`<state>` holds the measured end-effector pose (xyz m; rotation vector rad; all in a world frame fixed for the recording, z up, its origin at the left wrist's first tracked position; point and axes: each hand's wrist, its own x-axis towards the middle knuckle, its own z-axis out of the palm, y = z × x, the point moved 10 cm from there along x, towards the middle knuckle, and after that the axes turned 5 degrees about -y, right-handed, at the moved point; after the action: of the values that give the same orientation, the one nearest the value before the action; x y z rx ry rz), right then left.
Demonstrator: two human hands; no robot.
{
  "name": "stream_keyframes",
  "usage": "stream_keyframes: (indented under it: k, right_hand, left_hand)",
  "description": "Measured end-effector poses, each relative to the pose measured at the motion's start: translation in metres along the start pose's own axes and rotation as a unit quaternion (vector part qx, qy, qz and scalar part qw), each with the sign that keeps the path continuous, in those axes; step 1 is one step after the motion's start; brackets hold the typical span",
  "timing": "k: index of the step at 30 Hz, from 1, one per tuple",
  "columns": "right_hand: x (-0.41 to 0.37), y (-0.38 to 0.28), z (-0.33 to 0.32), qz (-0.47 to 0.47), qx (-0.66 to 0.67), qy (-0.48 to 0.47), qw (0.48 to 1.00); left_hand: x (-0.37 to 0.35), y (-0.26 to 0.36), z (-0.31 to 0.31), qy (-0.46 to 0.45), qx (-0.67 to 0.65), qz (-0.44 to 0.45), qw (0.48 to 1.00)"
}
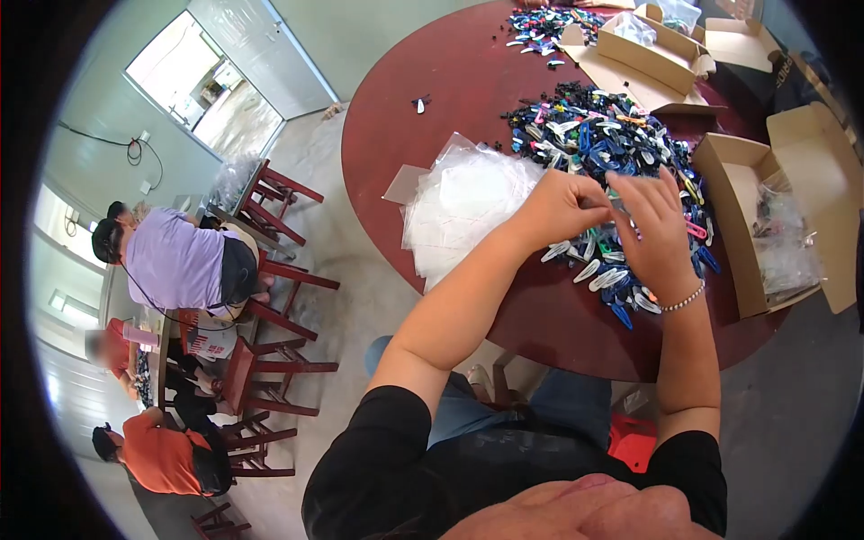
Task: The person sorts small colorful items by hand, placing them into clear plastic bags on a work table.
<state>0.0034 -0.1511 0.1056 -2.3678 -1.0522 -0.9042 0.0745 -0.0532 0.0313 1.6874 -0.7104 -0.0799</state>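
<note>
My left hand is raised over the near side of a pile of hair clips, thumb and fingers pinched together. What sits in that pinch, if anything, is too small to make out. Close by on the right, my right hand hovers above the same pile, fingers stretched and slightly blurred, thumb apart. A beaded bracelet circles that wrist. The clips are snap clips in black, blue, white, pink and other colours. Left of the pile lies a spread stack of clear plastic bags, partly behind my left forearm.
All this rests on a round dark-red table. An open cardboard box with plastic bags stands at right; another box and a smaller clip pile lie farther back. Several people sit at left among wooden stools.
</note>
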Motion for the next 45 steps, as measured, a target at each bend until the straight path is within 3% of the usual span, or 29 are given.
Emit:
stream_keyframes:
  k: [2, 4, 6, 11, 13, 19, 26, 31, 35, 45]
  right_hand:
    - [0.000, -0.010, 0.001, -0.021, -0.003, -0.016, 1.000]
    - [0.002, -0.013, -0.013, -0.020, 0.005, 0.030, 0.999]
    - [0.001, -0.008, -0.030, 0.009, 0.025, 0.073, 0.997]
    - [-0.001, -0.004, -0.026, 0.026, 0.015, 0.043, 0.999]
    - [-0.003, 0.001, -0.017, 0.046, 0.030, 0.007, 0.998]
    - [-0.002, 0.001, -0.005, 0.052, -0.011, -0.014, 0.998]
    - [-0.007, 0.020, -0.001, 0.086, 0.033, -0.031, 0.995]
    - [-0.012, 0.038, -0.012, 0.166, 0.105, 0.056, 0.979]
    - [-0.011, 0.036, -0.023, 0.159, 0.057, 0.093, 0.981]
    - [-0.008, 0.024, -0.034, 0.112, 0.022, 0.119, 0.986]
  left_hand:
    - [-0.002, 0.005, 0.002, 0.000, 0.051, 0.012, 0.999]
    - [0.000, -0.001, 0.003, -0.003, 0.007, 0.007, 1.000]
    - [0.000, 0.020, 0.005, -0.017, 0.078, 0.114, 0.990]
    - [0.001, 0.011, 0.001, -0.006, 0.095, 0.062, 0.994]
    - [-0.001, 0.004, -0.008, 0.037, 0.096, 0.003, 0.995]
    - [-0.001, 0.012, -0.006, 0.040, 0.163, 0.073, 0.983]
    - [-0.001, 0.010, -0.002, 0.015, 0.185, 0.054, 0.981]
    - [0.002, -0.020, -0.007, 0.012, 0.048, -0.062, 0.997]
    - [0.001, -0.022, -0.011, 0.030, -0.057, -0.088, 0.994]
    - [-0.002, -0.021, -0.010, 0.030, -0.033, -0.115, 0.992]
